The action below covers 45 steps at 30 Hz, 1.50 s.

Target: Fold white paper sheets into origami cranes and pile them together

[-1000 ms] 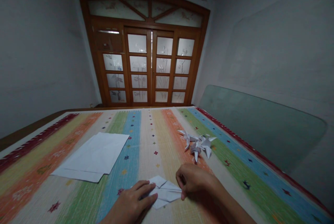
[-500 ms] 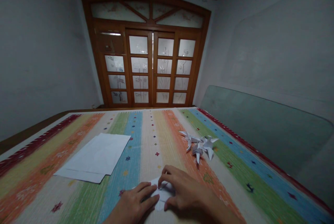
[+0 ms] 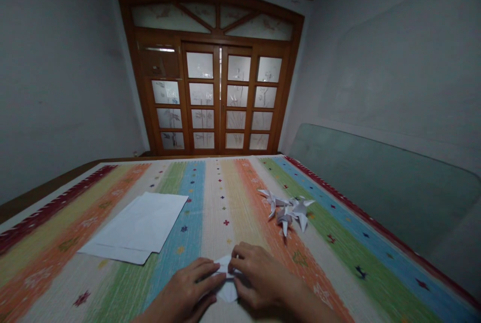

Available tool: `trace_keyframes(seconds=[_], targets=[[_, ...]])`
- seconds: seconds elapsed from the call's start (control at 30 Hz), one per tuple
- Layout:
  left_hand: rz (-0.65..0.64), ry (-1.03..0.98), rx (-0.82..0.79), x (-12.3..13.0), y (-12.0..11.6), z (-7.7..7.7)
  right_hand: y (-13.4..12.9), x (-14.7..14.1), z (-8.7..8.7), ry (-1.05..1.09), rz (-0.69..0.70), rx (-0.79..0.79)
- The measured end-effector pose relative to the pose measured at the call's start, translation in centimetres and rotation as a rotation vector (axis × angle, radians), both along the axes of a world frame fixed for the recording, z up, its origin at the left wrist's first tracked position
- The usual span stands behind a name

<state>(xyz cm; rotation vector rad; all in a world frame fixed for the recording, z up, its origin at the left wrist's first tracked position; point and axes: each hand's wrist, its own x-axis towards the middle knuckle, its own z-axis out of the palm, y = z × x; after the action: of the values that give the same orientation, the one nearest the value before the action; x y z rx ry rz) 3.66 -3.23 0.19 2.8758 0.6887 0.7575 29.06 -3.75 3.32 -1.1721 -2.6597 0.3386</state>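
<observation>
So my left hand [image 3: 191, 283] is on the folded white paper [image 3: 228, 292] at bottom centre, fingers slightly apart. The visible bit runs up-down, blunt point toward the bottom edge; full long axis is hidden. My right hand [image 3: 259, 273] just came in from the right tip, fingers bunched (can't tell if pinching), so both work mid-paper.

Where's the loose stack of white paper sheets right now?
In the head view, the white sheets lie flat on the striped tablecloth, on the person's left, beyond the left hand and mostly left of the blue stripe.
</observation>
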Motion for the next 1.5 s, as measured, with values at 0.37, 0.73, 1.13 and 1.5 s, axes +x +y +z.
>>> trace_keyframes(seconds=[0.37, 0.73, 1.13, 1.5], targets=[[0.009, -0.035, -0.007, 0.0, -0.1, 0.6, 0.7, -0.6, -1.6, 0.046, -0.004, 0.186], [0.054, -0.306, -0.029, -0.5, 0.6, -1.4, 0.0, -0.2, -0.4, 0.403, -0.114, -0.13], [0.25, -0.433, -0.815, 0.7, 0.4, 0.8, 0.5, -0.2, 0.3, 0.475, -0.294, -0.574], [0.376, -0.264, -0.852, 0.5, 0.4, 0.7, 0.4, -0.6, -0.7, 0.271, -0.273, -0.337]])
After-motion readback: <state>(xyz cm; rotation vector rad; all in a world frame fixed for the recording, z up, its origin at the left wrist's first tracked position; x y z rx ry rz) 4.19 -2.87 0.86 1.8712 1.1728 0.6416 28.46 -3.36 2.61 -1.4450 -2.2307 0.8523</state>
